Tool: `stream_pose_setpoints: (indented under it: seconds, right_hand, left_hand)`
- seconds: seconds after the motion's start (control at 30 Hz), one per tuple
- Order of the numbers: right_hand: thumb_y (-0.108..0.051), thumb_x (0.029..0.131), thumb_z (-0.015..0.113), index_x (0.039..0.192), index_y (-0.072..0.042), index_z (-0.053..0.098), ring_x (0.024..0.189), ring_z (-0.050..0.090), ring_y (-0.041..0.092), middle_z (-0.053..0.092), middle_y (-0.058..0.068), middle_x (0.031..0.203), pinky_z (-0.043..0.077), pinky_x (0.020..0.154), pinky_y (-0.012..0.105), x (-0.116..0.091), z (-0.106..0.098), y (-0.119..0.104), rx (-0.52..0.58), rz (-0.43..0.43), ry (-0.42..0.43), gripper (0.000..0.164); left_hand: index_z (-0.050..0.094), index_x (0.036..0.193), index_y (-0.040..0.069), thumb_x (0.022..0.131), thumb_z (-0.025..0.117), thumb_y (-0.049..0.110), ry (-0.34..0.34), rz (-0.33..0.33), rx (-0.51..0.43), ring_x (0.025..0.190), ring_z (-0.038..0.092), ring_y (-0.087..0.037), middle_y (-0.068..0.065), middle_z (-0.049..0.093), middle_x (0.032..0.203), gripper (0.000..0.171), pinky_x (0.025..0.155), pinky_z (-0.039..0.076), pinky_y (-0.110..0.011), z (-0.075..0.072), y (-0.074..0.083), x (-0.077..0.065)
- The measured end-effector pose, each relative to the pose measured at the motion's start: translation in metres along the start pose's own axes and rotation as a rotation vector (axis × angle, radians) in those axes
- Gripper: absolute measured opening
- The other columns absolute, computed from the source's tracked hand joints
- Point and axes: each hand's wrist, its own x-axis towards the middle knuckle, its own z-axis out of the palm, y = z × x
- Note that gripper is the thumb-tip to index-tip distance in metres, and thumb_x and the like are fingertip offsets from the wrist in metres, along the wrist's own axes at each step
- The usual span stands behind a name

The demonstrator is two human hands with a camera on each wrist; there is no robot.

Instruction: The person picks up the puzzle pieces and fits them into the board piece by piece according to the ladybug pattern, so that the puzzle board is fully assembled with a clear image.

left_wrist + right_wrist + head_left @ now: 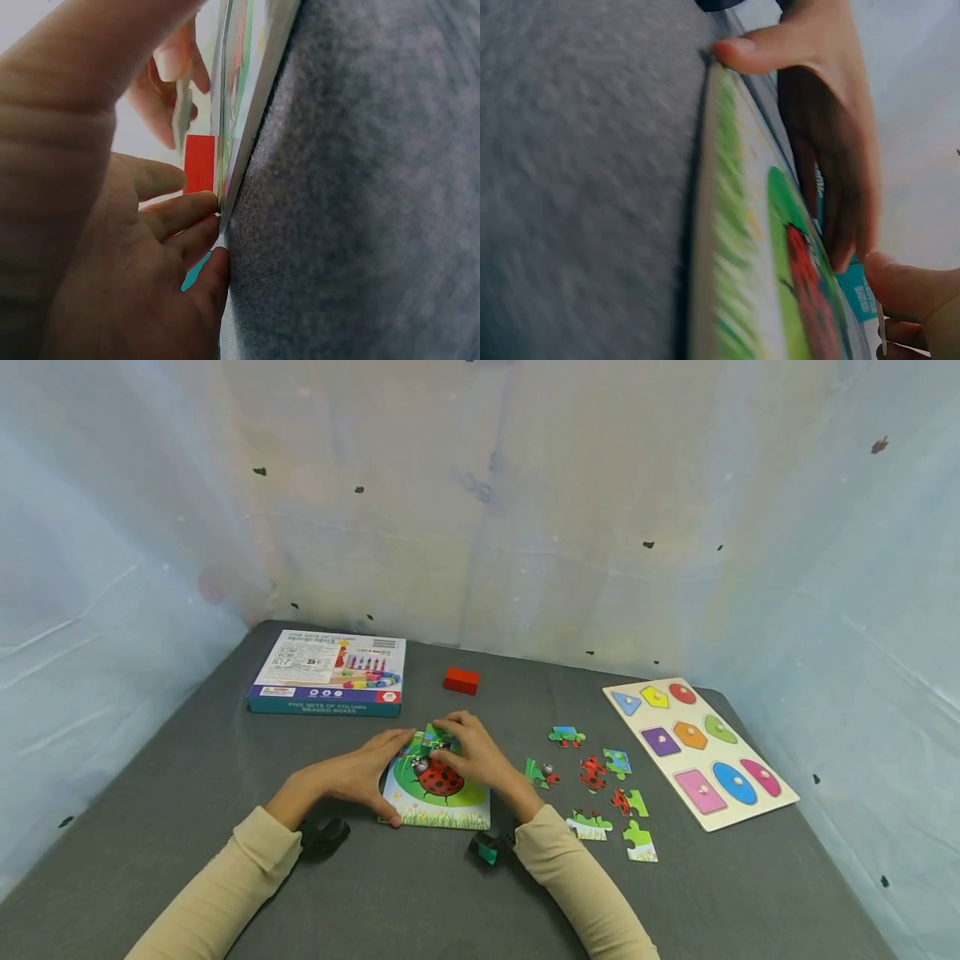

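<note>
A square ladybug puzzle board [440,817] lies flat on the dark table, a ladybug picture on its face and a puzzle piece or two near its far-left corner. My left hand [360,772] rests along the board's left side, thumb by the near corner and fairly straight fingers touching the far edge. Over the board's far part, my right hand [474,756] pinches a puzzle piece [182,112] between thumb and fingers. That piece appears edge-on in the left wrist view, raised off the board. Its printed side is partly hidden by the fingers.
Several loose puzzle pieces [592,772] lie right of the board. Beyond them is a wooden shape board [701,752] with knobbed shapes. A red block [461,681] sits behind, and a flat toy box [326,672] stands at back left. A pale sheet [480,527] hangs behind the table.
</note>
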Motion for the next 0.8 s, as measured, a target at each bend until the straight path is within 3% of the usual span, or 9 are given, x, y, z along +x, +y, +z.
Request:
stream_pose_setpoints:
  seconds: [0.3,0.53,0.8]
  right_hand:
    - [-0.026,0.088,0.066,0.132,-0.005,0.05,0.115,0.045,0.026,0.05,0.012,0.126,0.04,0.094,0.042,0.0,0.014,-0.009,-0.068,0.022,-0.033,0.052]
    - [-0.028,0.086,0.068,0.137,-0.004,0.044,0.113,0.047,0.026,0.056,0.01,0.122,0.039,0.091,0.045,0.002,0.02,-0.012,-0.033,0.047,0.007,0.062]
    - [-0.028,0.083,0.071,0.139,-0.005,0.041,0.112,0.048,0.024,0.059,0.007,0.12,0.037,0.095,0.048,0.005,0.027,-0.01,-0.009,0.037,0.034,0.068]
  left_hand:
    - [0.009,0.15,0.006,0.061,0.082,0.052,0.001,0.024,-0.031,0.134,0.021,-0.034,-0.016,0.011,0.148,0.124,0.103,0.029,-0.055,0.001,0.002,0.0]
    - [0.025,0.144,0.003,0.061,0.082,0.052,0.003,0.025,-0.028,0.13,0.026,-0.032,-0.016,0.015,0.145,0.112,0.103,0.03,-0.052,-0.001,0.004,0.0]
    - [0.036,0.138,0.007,0.062,0.083,0.049,0.002,0.085,-0.029,0.131,0.027,-0.033,-0.015,0.021,0.143,0.098,0.102,0.03,-0.054,-0.003,0.003,0.0]
